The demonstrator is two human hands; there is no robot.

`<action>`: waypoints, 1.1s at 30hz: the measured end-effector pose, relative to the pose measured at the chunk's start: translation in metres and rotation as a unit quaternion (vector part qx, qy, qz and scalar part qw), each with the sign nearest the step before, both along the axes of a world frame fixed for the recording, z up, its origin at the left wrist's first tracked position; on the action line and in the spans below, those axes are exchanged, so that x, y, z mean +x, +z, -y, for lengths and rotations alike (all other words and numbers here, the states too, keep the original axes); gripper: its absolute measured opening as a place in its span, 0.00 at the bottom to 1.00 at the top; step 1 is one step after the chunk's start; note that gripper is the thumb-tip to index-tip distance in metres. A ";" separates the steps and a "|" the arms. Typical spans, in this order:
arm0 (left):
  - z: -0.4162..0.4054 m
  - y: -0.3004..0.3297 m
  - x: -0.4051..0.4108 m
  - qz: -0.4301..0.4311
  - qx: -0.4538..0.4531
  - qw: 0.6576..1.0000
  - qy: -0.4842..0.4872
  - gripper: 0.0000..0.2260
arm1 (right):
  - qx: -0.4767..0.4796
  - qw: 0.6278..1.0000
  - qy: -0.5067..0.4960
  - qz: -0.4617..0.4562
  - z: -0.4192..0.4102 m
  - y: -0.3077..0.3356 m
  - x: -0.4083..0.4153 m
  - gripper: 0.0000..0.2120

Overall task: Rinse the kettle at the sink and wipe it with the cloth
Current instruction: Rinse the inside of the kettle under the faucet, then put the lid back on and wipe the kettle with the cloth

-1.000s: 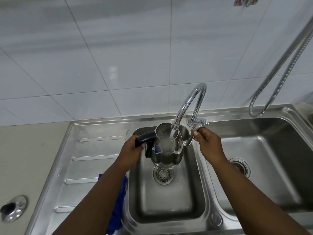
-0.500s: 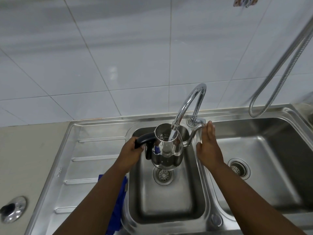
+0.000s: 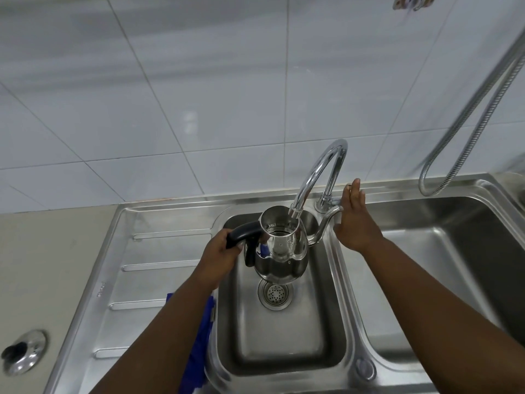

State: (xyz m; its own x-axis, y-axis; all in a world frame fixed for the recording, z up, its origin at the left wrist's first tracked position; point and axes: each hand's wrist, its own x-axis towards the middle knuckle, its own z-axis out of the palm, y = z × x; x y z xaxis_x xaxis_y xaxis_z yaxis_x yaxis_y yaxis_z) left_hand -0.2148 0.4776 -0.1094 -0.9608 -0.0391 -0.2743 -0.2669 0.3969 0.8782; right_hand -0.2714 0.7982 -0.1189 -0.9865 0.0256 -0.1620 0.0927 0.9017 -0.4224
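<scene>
Blue fabric, the cloth (image 3: 199,348), lies nearest the viewer on the drainboard (image 3: 147,280), at the edge of the basin and partly hidden under the left forearm, well behind the gripping hand. Further on, the left hand (image 3: 220,254) is closed around the black handle (image 3: 243,236) of the kettle (image 3: 279,254), holding it in the air above the left basin of the sink (image 3: 284,345), directly over the drain strainer (image 3: 275,294). The kettle stands upright, its long axis vertical and its open mouth facing up, with no lid on it. From the grip, the handle runs toward the body on the right, and the thin curved spout (image 3: 326,223) leaves the far side of the body and points right and away, ending just beside the right hand. The body is polished steel, rounded and bulging low down, mirroring the basin; water lies inside it. The outlet of the arched tap (image 3: 318,177) sits at the far rim of the mouth. The right hand (image 3: 355,220) is open with fingers straight, holding nothing, its fingertips beside the tap's base. A lid (image 3: 24,355) rests on the counter far to the left of the grip.
</scene>
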 end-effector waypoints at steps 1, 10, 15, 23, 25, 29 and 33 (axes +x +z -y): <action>0.000 0.000 0.000 0.000 0.000 1.000 0.000 0.11 | -0.015 1.000 -0.003 -0.022 0.001 0.001 0.003 0.44; 0.005 0.007 0.011 -0.007 0.009 1.000 -0.010 0.09 | -0.366 0.923 -0.100 -0.062 0.034 0.009 0.057 0.17; 0.017 0.010 0.028 -0.008 0.018 1.000 -0.021 0.09 | -0.382 0.917 -0.089 -0.067 0.041 0.018 0.080 0.10; 0.065 0.027 0.068 -0.029 0.032 0.999 -0.023 0.12 | -0.357 0.927 -0.049 -0.105 0.076 0.047 0.128 0.13; 0.083 0.033 0.079 -0.035 0.030 0.999 -0.024 0.12 | -0.355 0.928 -0.040 -0.109 0.091 0.051 0.141 0.16; 0.123 0.043 0.099 -0.030 0.021 0.999 -0.019 0.14 | -0.371 0.923 -0.024 -0.098 0.127 0.054 0.162 0.15; 0.172 0.049 0.121 -0.031 0.028 0.999 0.000 0.17 | -0.386 0.920 0.000 -0.071 0.173 0.048 0.178 0.13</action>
